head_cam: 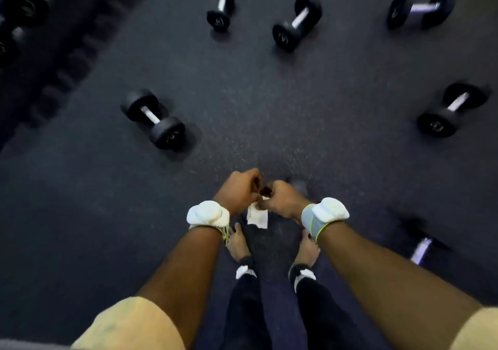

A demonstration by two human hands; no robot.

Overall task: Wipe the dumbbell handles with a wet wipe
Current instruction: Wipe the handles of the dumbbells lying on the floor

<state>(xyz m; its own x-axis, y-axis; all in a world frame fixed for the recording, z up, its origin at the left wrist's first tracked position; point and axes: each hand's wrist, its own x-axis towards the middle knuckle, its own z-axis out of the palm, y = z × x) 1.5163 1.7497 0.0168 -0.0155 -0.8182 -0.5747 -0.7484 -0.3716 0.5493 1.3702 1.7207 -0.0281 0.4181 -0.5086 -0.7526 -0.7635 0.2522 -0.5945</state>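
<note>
one head-worn wide-angle view looks steeply down past both forearms onto the dark floor (pixel 242 107), hands near, dumbbells (pixel 156 119) farther out

Floor (pixel 242 101) bare at 12, wide lane from hands out. Dumbbells ring it: 10 (pixel 155 119), 12 (pixel 221 6), 1 (pixel 296 23), 2 (pixel 420 8), 3 (pixel 451 109), 4 (pixel 423 247). Rack (pixel 21 18) blocks 10–11.

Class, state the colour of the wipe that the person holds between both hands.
White. The wipe hangs below the left hand and right hand, clearest in the head view.
</note>
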